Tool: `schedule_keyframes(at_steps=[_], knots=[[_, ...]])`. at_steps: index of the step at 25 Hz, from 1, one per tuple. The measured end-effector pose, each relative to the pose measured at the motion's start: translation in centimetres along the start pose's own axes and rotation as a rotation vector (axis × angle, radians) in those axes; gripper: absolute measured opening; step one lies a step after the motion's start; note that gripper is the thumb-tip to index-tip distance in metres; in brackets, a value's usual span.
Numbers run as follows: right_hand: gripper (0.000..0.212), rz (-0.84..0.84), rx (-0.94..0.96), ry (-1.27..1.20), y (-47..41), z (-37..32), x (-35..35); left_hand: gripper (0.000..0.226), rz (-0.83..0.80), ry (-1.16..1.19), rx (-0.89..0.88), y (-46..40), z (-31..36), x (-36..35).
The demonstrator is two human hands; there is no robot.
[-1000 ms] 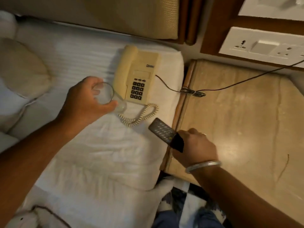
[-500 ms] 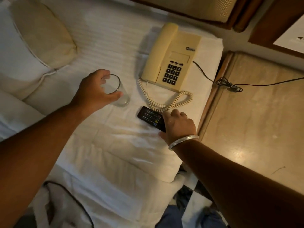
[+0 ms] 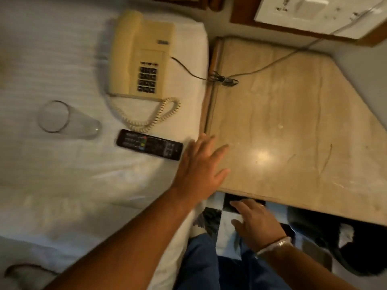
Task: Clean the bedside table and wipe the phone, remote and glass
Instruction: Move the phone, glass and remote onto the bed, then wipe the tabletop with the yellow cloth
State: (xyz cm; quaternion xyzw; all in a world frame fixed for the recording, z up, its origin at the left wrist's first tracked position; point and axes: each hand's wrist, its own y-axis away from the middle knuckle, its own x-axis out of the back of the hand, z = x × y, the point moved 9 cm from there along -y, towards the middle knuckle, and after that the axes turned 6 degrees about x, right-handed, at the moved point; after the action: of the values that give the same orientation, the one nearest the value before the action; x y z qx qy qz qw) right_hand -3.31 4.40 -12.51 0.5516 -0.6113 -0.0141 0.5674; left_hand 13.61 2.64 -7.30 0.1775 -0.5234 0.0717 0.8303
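Observation:
A cream phone (image 3: 142,59) with its coiled cord lies on the white bed. The clear glass (image 3: 67,120) lies on its side to the phone's lower left. A black remote (image 3: 149,144) rests on the sheet just below the coiled cord. My left hand (image 3: 201,166) hovers open, fingers spread, over the gap between the bed and the beige marble bedside table (image 3: 293,126), just right of the remote. My right hand (image 3: 255,222), with a silver bangle, is open and low, below the table's front edge. Neither hand holds anything.
The phone's thin black cable (image 3: 224,79) runs across the table top to a white socket panel (image 3: 310,13) on the wall. A dark bin (image 3: 339,243) stands on the checkered floor under the table's front edge. My blue-trousered legs are at the bottom.
My left hand let go of the glass, which now lies on the bed, and moved right toward the table. My right hand released the remote on the sheet and dropped below the table edge.

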Motion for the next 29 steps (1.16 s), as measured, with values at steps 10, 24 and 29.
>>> schedule_keyframes(at_steps=[10,24,29], knots=[[0.062,-0.220,-0.289,-0.046,-8.5,13.5,-13.6,0.069,-0.040,-0.290,-0.178,-8.7,9.5,-16.1],[0.056,-0.483,-0.139,-0.268,6.9,8.3,-22.7,0.068,0.019,-0.279,-0.180,-8.9,9.3,-15.9],[0.033,0.092,-0.039,-0.337,2.8,9.9,-12.6,0.067,0.041,-0.266,-0.173,-8.8,9.3,-15.7]])
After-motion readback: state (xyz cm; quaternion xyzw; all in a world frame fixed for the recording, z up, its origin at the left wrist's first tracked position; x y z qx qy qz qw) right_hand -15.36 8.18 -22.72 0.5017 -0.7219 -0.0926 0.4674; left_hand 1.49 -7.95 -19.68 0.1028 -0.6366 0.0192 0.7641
